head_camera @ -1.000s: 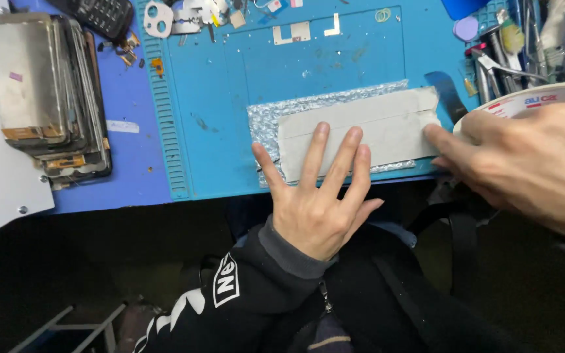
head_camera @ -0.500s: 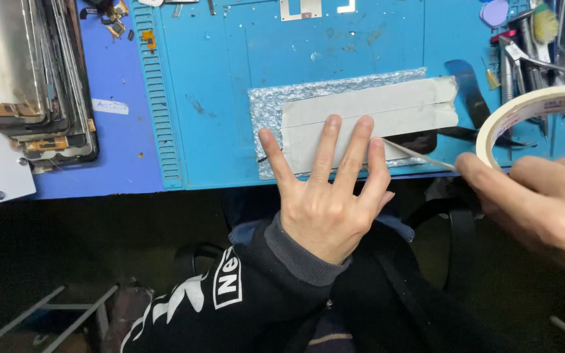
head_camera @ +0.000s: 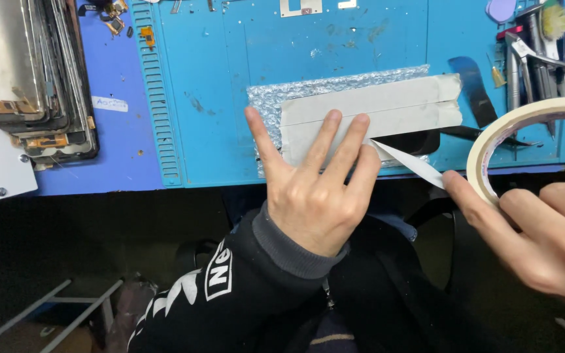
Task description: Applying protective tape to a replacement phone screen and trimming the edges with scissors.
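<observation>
Several flat phone screens point(head_camera: 31, 78) lie stacked at the far left, on the edge of a blue work mat point(head_camera: 204, 78). Further right, the left hand point(head_camera: 315, 189) presses down, fingers spread flat, on a bubble-wrap parcel point(head_camera: 354, 114) banded with pale tape, which sits at the mat's near edge. From the parcel's lower right corner a strip of tape point(head_camera: 413, 163) stretches to the roll of masking tape point(head_camera: 524, 140), gripped by the right hand point(head_camera: 544, 235). Tweezers and hand tools point(head_camera: 544, 52) lie at the far right.

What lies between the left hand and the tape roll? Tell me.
In the head view, a pulled-out strip of tape spans the gap from the left hand, pressed on the taped bubble-wrap package, to the tape roll in the right hand.
</observation>
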